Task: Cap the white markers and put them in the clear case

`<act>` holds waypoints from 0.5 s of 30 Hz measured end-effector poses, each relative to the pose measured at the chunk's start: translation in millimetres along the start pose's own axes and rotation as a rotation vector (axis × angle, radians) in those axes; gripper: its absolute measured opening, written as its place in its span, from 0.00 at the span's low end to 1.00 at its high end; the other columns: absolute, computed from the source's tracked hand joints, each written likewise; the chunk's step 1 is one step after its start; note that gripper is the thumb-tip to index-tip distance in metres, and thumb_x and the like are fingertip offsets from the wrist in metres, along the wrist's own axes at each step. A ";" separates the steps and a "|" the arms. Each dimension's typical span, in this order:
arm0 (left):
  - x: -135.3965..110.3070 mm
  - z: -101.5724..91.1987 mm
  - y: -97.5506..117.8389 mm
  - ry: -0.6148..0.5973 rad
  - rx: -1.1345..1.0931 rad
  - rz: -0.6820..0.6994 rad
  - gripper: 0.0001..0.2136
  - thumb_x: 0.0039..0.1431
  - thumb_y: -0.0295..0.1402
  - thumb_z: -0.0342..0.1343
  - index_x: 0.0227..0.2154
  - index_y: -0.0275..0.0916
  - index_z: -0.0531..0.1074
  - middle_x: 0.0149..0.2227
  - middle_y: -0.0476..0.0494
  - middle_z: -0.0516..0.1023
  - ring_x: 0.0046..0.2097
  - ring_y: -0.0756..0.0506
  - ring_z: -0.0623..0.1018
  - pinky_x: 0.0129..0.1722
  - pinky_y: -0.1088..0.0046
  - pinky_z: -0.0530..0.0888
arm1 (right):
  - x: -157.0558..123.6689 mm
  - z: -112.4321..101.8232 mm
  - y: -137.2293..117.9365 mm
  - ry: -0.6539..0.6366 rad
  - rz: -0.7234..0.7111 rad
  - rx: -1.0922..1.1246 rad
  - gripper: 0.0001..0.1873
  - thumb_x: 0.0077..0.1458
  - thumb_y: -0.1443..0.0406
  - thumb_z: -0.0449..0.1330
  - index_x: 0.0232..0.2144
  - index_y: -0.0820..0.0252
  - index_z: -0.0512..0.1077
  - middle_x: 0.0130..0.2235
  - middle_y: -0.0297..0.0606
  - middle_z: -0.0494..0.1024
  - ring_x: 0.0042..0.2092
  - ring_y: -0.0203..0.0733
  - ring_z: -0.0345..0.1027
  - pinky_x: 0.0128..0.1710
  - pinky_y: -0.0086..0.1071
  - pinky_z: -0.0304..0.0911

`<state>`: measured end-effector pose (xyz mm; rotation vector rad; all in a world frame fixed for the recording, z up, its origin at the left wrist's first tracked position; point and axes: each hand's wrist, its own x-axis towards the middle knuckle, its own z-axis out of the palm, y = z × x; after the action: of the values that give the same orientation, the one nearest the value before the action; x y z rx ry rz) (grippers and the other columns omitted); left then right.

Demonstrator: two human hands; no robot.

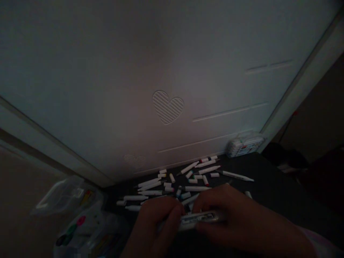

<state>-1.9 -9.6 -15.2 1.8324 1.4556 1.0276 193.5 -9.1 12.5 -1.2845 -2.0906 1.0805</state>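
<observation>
The scene is dim. My left hand (157,222) and my right hand (236,218) are both closed around one white marker (200,217), held level between them low in the view. The left fingers pinch its left end and the right fingers grip its right part. Just beyond the hands, several white markers and loose caps (188,175) lie scattered on a dark surface (271,186).
A white panel with an embossed heart (168,106) rises behind the markers. A clear box of markers (244,145) stands at the right against it. A clear plastic bag or case (77,215) with coloured items lies at the lower left.
</observation>
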 end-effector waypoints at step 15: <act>6.9 -0.3 11.1 -0.088 0.005 0.010 0.10 0.51 0.41 0.53 0.22 0.44 0.76 0.25 0.49 0.77 0.30 0.47 0.73 0.32 0.75 0.66 | 1.9 -1.3 2.0 -0.034 -0.007 -0.012 0.07 0.48 0.63 0.57 0.30 0.57 0.75 0.26 0.30 0.76 0.28 0.33 0.68 0.27 0.23 0.58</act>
<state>4.5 -5.5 -4.5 1.8663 1.3996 0.9367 194.7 -6.4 11.6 -1.2723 -2.1274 1.0955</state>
